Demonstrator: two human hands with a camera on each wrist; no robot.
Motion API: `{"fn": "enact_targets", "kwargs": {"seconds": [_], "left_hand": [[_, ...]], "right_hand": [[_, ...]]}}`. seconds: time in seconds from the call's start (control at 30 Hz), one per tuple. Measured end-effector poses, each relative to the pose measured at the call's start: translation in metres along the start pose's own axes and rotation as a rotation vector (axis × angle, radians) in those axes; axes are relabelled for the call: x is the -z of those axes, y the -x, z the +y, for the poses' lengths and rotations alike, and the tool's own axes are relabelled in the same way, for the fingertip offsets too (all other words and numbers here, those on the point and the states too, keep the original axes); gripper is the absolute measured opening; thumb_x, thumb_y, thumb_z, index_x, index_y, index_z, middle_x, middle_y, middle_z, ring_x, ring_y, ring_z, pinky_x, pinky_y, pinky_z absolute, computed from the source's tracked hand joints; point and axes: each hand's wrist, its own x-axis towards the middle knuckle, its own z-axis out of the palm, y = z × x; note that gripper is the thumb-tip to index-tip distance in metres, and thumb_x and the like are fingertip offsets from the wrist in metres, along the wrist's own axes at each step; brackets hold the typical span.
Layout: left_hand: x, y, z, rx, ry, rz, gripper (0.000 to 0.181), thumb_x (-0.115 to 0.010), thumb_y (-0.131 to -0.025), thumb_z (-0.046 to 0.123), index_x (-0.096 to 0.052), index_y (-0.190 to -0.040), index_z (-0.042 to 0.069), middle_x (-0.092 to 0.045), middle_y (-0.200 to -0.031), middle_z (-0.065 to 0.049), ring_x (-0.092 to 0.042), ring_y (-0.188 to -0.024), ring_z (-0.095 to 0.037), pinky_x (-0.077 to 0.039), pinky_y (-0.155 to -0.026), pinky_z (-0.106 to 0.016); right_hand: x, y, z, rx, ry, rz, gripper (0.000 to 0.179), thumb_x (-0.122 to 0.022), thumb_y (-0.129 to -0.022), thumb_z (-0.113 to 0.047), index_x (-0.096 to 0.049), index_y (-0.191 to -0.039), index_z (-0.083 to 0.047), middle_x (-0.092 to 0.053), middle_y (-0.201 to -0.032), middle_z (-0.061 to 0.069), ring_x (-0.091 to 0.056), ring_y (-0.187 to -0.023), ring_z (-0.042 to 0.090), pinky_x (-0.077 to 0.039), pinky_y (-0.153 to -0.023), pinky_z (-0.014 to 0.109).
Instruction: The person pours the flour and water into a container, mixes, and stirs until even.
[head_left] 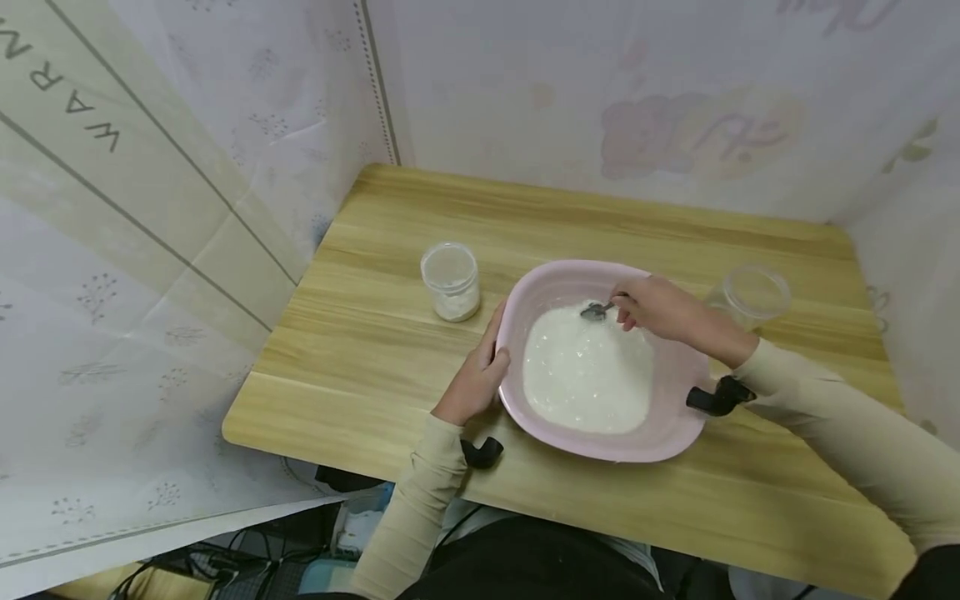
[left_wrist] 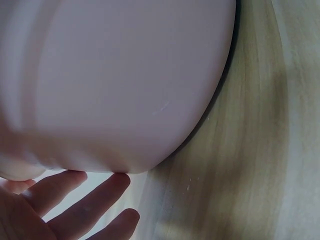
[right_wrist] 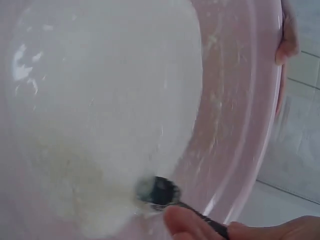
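Note:
A pink plastic basin stands on the wooden table with a white, glossy liquid across its bottom. My right hand pinches the handle of a metal spoon over the far part of the basin. In the right wrist view the bowl of the spoon meets the white liquid; its tip is blurred. My left hand holds the basin's left side, thumb over the rim. Seen from the left wrist, fingertips touch the basin's outer wall.
A clear jar with white contents low inside stands left of the basin. Another clear jar is at the right, partly behind my right forearm. Patterned cloth hangs round the wooden table. Cables lie below at the left.

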Motion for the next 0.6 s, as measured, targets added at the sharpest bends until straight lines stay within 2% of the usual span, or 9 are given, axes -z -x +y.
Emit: {"fn": "enact_targets", "kwargs": {"seconds": [0.17,0.27,0.3,0.37,0.47,0.53,0.6], "left_hand": [[0.0,0.0,0.002,-0.002,-0.002,-0.001,0.071,-0.038,-0.106,0.022,-0.011,-0.163,0.054,-0.025,-0.172,0.009,-0.067,-0.122,-0.032,-0.058,-0.097,-0.047],[0.0,-0.001,0.003,-0.01,-0.006,0.007,0.071,-0.038,-0.106,0.021,-0.011,-0.164,0.052,-0.023,-0.173,0.011,-0.061,-0.13,-0.031,-0.053,-0.107,-0.049],[0.0,-0.001,0.003,-0.013,-0.007,0.01,0.071,-0.038,-0.106,0.02,-0.011,-0.164,0.051,-0.023,-0.173,0.011,-0.06,-0.131,-0.031,-0.051,-0.108,-0.05],[0.0,-0.001,0.003,-0.014,-0.005,0.011,0.071,-0.038,-0.106,0.02,-0.011,-0.164,0.05,-0.022,-0.173,0.011,-0.057,-0.134,-0.031,-0.049,-0.111,-0.05],[-0.001,-0.001,0.003,-0.008,-0.005,0.011,0.071,-0.037,-0.106,0.021,-0.011,-0.164,0.05,-0.023,-0.173,0.01,-0.059,-0.131,-0.031,-0.052,-0.108,-0.05],[-0.002,0.0,0.002,-0.002,-0.001,0.011,0.071,-0.037,-0.106,0.021,-0.01,-0.164,0.051,-0.023,-0.173,0.01,-0.062,-0.128,-0.032,-0.054,-0.104,-0.05],[-0.003,0.0,0.002,0.0,0.001,0.011,0.071,-0.037,-0.106,0.021,-0.01,-0.164,0.051,-0.023,-0.173,0.009,-0.062,-0.127,-0.032,-0.055,-0.103,-0.05]], "right_hand": [[0.015,0.022,0.005,-0.06,0.255,-0.072,0.029,-0.044,-0.11,-0.009,-0.069,-0.114,0.003,-0.067,-0.08,0.01,-0.065,-0.069,0.018,-0.051,-0.063,0.034],[0.019,0.033,0.003,-0.059,0.345,-0.156,0.029,-0.044,-0.109,-0.013,-0.07,-0.108,0.0,-0.065,-0.072,0.003,-0.061,-0.061,0.014,-0.048,-0.057,0.031],[0.019,0.036,0.001,-0.063,0.34,-0.192,0.031,-0.043,-0.11,-0.015,-0.07,-0.105,-0.001,-0.064,-0.07,0.002,-0.061,-0.059,0.014,-0.048,-0.056,0.03],[0.017,0.04,-0.003,-0.064,0.286,-0.27,0.031,-0.043,-0.11,-0.016,-0.07,-0.103,-0.002,-0.065,-0.067,0.001,-0.062,-0.056,0.014,-0.049,-0.055,0.03],[0.008,0.044,-0.006,-0.052,0.099,-0.362,0.032,-0.044,-0.11,-0.015,-0.071,-0.101,0.0,-0.067,-0.067,0.004,-0.065,-0.057,0.017,-0.054,-0.056,0.032],[-0.002,0.043,-0.007,-0.024,-0.048,-0.4,0.032,-0.044,-0.11,-0.014,-0.072,-0.104,0.002,-0.069,-0.069,0.007,-0.067,-0.059,0.02,-0.058,-0.06,0.033],[-0.014,0.039,-0.006,0.023,-0.136,-0.406,0.032,-0.045,-0.11,-0.015,-0.073,-0.108,0.001,-0.071,-0.074,0.008,-0.069,-0.064,0.021,-0.06,-0.064,0.034]]}}
